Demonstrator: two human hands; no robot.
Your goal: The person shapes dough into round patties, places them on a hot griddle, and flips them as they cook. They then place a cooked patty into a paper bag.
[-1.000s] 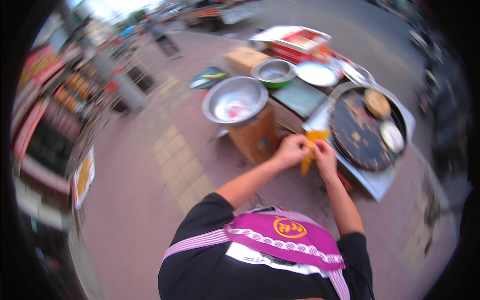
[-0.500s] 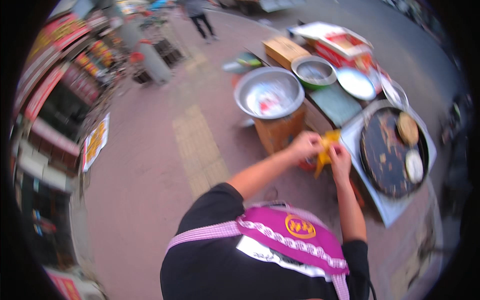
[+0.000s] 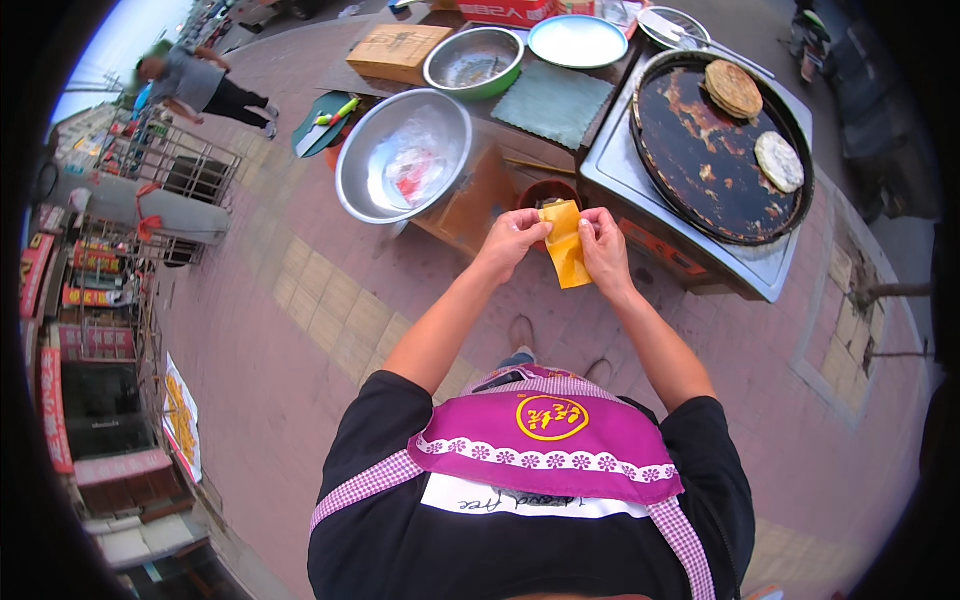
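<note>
In front of my chest, I hold a small flat yellow packet [image 3: 568, 262] between both hands. My left hand [image 3: 508, 242] pinches its upper left edge with thumb and fingertips. My right hand [image 3: 606, 252] grips its right side, the thumb lying along the edge. Whether the packet is torn cannot be seen. Beyond my hands is a dark red bucket [image 3: 545, 190], partly covered by them. To the right stands a round black griddle [image 3: 690, 195] with a browned flatbread [image 3: 733, 90] and a pale flatbread [image 3: 779, 162] on it.
A large metal basin [image 3: 362, 165] sits on a brown box at the left. Behind are a wooden box [image 3: 400, 52], a green-sided bowl [image 3: 492, 86], a green board [image 3: 552, 104] and a white tray [image 3: 578, 42]. A person [image 3: 215, 85] stands farther off on the pavement.
My view has swung, and the griddle and basins now appear farther left and higher. Both hands still hold the yellow packet, which now hangs flatter and shows more of its face.
</note>
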